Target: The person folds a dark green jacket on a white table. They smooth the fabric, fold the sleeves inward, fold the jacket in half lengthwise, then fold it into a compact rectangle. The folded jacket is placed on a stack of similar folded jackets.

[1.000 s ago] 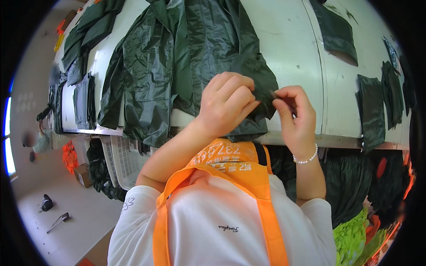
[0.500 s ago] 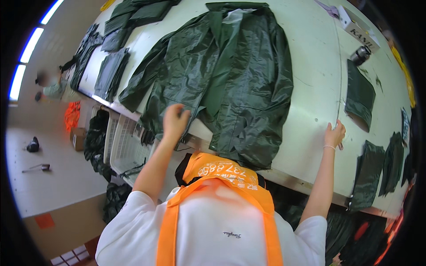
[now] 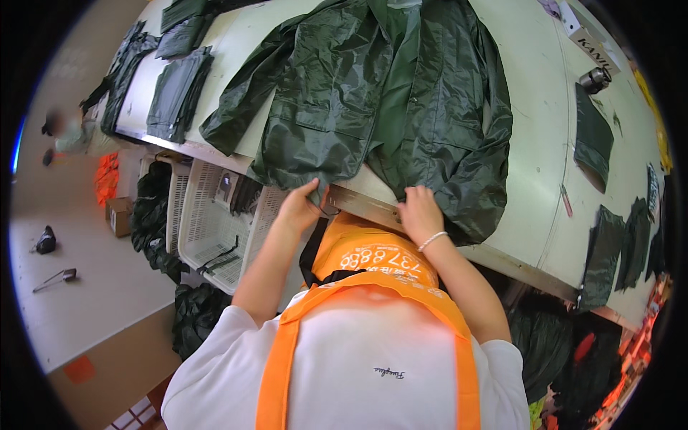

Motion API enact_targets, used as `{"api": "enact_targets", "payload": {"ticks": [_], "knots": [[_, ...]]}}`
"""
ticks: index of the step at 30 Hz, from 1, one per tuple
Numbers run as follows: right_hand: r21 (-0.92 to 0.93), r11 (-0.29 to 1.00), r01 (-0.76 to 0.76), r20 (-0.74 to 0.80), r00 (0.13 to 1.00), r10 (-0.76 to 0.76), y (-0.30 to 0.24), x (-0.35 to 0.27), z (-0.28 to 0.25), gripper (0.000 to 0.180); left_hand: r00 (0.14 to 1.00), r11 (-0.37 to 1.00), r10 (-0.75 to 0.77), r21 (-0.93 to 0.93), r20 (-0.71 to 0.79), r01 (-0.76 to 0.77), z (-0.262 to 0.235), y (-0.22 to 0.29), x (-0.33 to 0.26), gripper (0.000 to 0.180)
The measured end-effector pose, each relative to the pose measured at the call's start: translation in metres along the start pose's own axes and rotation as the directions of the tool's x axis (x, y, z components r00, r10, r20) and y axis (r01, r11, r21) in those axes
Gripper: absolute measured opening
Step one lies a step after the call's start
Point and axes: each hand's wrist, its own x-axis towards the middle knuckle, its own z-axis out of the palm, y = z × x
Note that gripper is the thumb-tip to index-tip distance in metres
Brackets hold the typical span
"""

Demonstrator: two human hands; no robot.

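While jacket (image 3: pixel 387 93) lies flat, fingers (image 3: pixel 309 192) pinching hem

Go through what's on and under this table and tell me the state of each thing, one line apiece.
Dark green plastic rain jacket: spread flat on the white table, hem over the near edge.
Left hand: pinching the jacket's hem.
Right hand: closed on the hem.
White table: bearing the jacket and smaller pieces.
Folded dark green pieces: lying flat at the left.
White plastic crates: under the table, open-topped.
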Motion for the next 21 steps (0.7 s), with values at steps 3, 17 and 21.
{"api": "enact_targets", "payload": {"ticks": [3,17,21], "knots": [[0.182,0.912,-0.366,0.080,0.930,0.358,0.023,0.006,-0.066,0.015,0.959,0.975,0.214,0.017,0.188,-0.221,0.007,0.098,-0.001,0.027],[0.346,0.902,-0.257,-0.586,0.692,0.422,-0.029,0.039,-0.179,0.040,0.717,0.608,0.581,0.381,0.384,-0.697,0.052,0.206,-0.060,0.023],[0.162,0.888,-0.430,-0.545,0.711,0.444,-0.026,0.014,-0.065,0.039,0.896,0.719,0.372,0.537,0.241,-0.442,-0.003,0.143,0.010,0.020]]}}
